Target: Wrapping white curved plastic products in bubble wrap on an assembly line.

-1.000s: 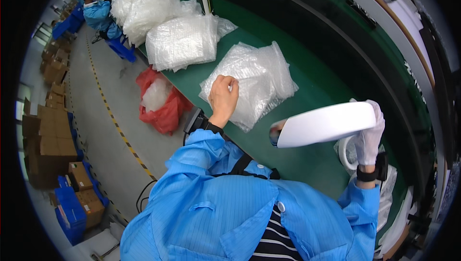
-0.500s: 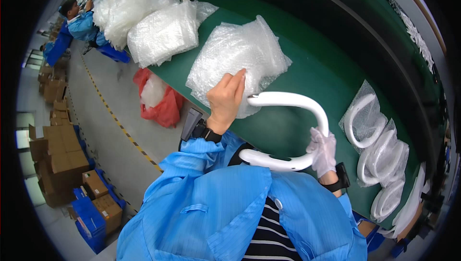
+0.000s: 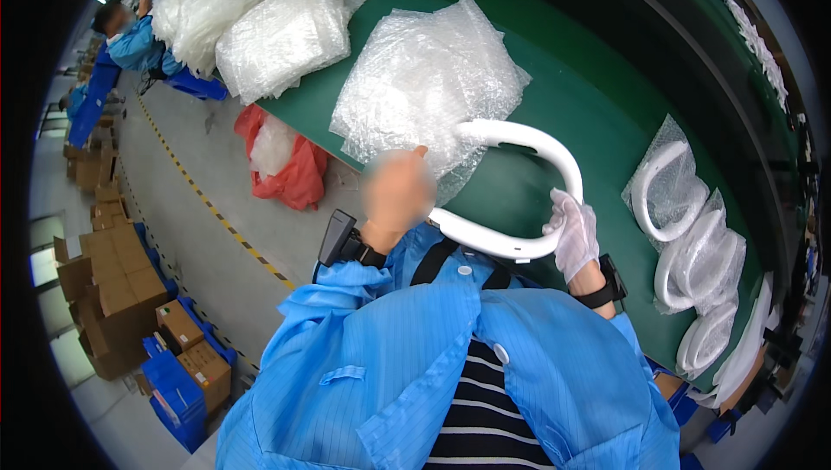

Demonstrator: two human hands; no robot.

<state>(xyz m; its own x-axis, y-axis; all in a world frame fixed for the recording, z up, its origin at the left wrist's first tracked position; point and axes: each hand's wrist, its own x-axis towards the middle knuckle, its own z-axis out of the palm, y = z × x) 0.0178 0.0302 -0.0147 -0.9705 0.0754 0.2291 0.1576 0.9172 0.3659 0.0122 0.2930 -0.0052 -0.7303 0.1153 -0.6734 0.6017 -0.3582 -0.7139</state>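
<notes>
Near the centre of the frame, a white U-shaped device [image 3: 519,134] lies on its side with its open end facing left. The right hand [image 3: 572,235], in a thin white glove, has its fingers curled around the bend and grips it. The device's upper tip overlaps the right edge of a stack of bubble-wrap bags [image 3: 415,63], and its lower tip lies just beside the left hand [image 3: 397,196]. That bare hand is blurred at the stack's lower edge, fingers toward the plastic; I cannot tell how far open it is or whether it has hold of anything.

The stack rests on a green tabletop [image 3: 597,80]. At the right of the frame, several white U-shaped pieces [image 3: 665,193] sit in clear bubble-wrap, one below another. At upper left, a folded bubble-wrap pile [image 3: 281,41] lies against a looser bubble-wrap heap [image 3: 203,11], beside a co-worker in a blue sleeve [image 3: 138,44].

Left of the table edge, a red bag [image 3: 299,184] with whitish plastic inside stands on the grey floor [image 3: 186,167]. Cardboard boxes [image 3: 121,271] fill the lower left.
</notes>
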